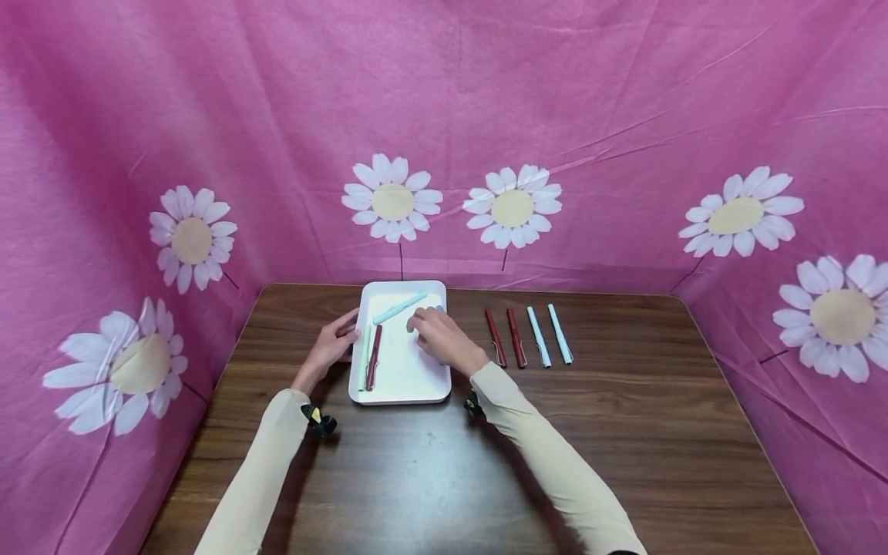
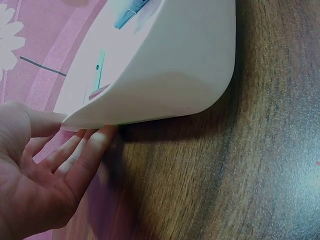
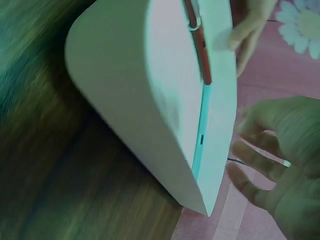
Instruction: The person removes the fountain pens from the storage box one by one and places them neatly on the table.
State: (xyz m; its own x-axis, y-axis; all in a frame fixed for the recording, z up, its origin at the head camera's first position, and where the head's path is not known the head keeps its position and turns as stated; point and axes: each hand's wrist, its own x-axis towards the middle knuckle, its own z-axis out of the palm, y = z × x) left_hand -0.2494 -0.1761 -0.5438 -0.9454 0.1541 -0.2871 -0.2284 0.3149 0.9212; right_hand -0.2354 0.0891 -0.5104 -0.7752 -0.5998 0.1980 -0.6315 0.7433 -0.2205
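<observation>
My left hand grips the left rim of a white tray; in the left wrist view the thumb lies at the edge and the fingers reach underneath. Inside the tray lie a pale green pen, a dark red pen beside it and a light blue pen slanting across the far part. Over the tray's right side hovers my right hand, fingers loosely bent, with nothing visible between them. A bit of another blue pen shows past the knuckles; the left wrist view shows a blue clipped pen in the tray.
Right of the tray, two dark red pens and two light blue pens stand in a row on the brown wooden table. A pink cloth with daisies encloses the back and sides.
</observation>
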